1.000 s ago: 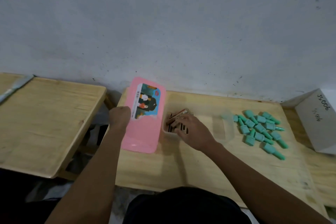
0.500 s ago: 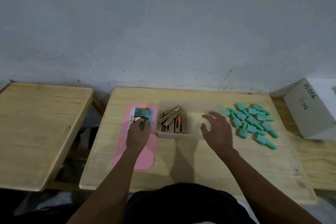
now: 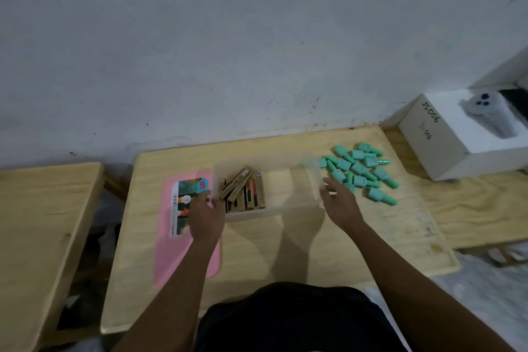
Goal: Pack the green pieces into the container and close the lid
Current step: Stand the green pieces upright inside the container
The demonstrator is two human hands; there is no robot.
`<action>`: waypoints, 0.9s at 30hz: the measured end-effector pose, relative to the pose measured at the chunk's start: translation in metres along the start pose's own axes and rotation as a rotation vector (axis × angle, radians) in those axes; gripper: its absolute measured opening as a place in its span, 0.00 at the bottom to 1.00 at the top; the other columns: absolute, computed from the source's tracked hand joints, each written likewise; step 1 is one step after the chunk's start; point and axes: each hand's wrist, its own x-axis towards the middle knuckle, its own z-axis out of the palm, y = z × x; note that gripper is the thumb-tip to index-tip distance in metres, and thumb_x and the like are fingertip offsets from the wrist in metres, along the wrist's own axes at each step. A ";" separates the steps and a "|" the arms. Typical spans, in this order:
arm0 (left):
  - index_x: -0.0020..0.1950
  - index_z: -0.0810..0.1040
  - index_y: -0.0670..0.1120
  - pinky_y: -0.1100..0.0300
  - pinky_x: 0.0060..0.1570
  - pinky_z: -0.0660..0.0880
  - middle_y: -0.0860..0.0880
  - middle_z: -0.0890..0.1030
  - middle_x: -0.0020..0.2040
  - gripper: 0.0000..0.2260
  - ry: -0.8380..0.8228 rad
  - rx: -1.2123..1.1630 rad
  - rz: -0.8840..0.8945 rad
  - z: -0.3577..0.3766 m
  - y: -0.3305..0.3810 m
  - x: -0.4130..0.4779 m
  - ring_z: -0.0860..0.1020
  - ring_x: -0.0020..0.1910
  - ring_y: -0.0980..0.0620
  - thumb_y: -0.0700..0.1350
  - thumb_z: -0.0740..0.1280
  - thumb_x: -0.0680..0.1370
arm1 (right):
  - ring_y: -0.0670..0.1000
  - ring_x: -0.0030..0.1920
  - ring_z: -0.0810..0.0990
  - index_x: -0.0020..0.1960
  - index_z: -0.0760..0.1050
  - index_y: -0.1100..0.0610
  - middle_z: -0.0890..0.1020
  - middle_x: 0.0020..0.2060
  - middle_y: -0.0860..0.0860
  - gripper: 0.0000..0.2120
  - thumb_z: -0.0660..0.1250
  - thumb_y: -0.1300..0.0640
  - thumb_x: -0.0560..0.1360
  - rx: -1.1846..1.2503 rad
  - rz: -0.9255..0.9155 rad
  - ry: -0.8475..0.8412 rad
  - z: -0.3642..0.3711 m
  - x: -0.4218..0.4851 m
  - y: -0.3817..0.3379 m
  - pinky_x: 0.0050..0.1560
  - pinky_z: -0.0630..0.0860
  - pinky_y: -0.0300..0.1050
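Note:
A clear plastic container [image 3: 285, 210] sits open in the middle of the wooden table, its left half holding several brown sticks [image 3: 243, 190]. Its pink lid [image 3: 168, 254] with a picture label lies flat to its left. A pile of several green pieces [image 3: 360, 170] rests on the table to the right of the container. My left hand [image 3: 207, 216] touches the container's left front corner, over the lid's edge. My right hand [image 3: 338, 203] is beside the container's right wall, fingers spread toward the nearest green pieces, holding nothing.
A white foam box [image 3: 445, 146] marked JS006 stands at the far right with a grey object in its recess. A second wooden table [image 3: 37, 223] stands to the left across a gap. A grey wall rises behind the tables.
The lid went from tilted up in my left hand to flat on the table. My left hand moved to the container's corner. My right hand left the sticks and went right toward the green pieces.

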 end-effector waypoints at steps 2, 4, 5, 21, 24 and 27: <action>0.62 0.75 0.40 0.49 0.49 0.76 0.39 0.77 0.56 0.15 0.096 0.113 0.113 0.005 0.007 -0.001 0.76 0.56 0.39 0.43 0.63 0.77 | 0.50 0.51 0.80 0.65 0.76 0.54 0.82 0.57 0.54 0.15 0.62 0.54 0.80 -0.038 -0.003 0.035 -0.011 0.000 0.011 0.54 0.77 0.50; 0.62 0.76 0.42 0.49 0.51 0.75 0.42 0.77 0.57 0.14 0.145 0.132 0.303 0.013 0.028 -0.004 0.75 0.56 0.43 0.44 0.64 0.77 | 0.50 0.52 0.80 0.62 0.78 0.54 0.83 0.55 0.53 0.13 0.63 0.54 0.79 -0.065 0.042 0.088 -0.026 -0.001 0.026 0.55 0.76 0.49; 0.60 0.77 0.43 0.50 0.51 0.75 0.43 0.78 0.56 0.13 0.122 0.105 0.407 0.018 0.042 -0.007 0.75 0.56 0.44 0.44 0.64 0.77 | 0.50 0.52 0.80 0.61 0.79 0.54 0.83 0.55 0.52 0.13 0.63 0.54 0.79 -0.070 0.076 0.108 -0.034 -0.002 0.035 0.54 0.76 0.48; 0.68 0.71 0.41 0.55 0.60 0.70 0.41 0.75 0.66 0.21 -0.764 0.338 0.251 0.214 0.199 -0.072 0.74 0.64 0.43 0.49 0.65 0.77 | 0.57 0.60 0.75 0.66 0.75 0.51 0.75 0.61 0.56 0.20 0.66 0.49 0.75 -0.342 0.148 -0.127 -0.140 0.046 0.140 0.58 0.75 0.53; 0.64 0.73 0.42 0.54 0.58 0.71 0.41 0.76 0.64 0.18 -0.673 0.392 0.196 0.230 0.194 -0.076 0.74 0.63 0.41 0.47 0.65 0.76 | 0.54 0.56 0.75 0.62 0.76 0.48 0.76 0.56 0.52 0.19 0.70 0.46 0.72 -0.370 0.077 -0.185 -0.140 0.059 0.146 0.51 0.77 0.52; 0.59 0.75 0.44 0.53 0.53 0.74 0.42 0.79 0.58 0.14 -0.525 0.451 0.197 0.237 0.191 -0.080 0.77 0.59 0.42 0.48 0.66 0.76 | 0.50 0.52 0.76 0.56 0.78 0.46 0.79 0.51 0.48 0.14 0.69 0.45 0.72 -0.394 0.030 -0.256 -0.142 0.068 0.148 0.47 0.76 0.47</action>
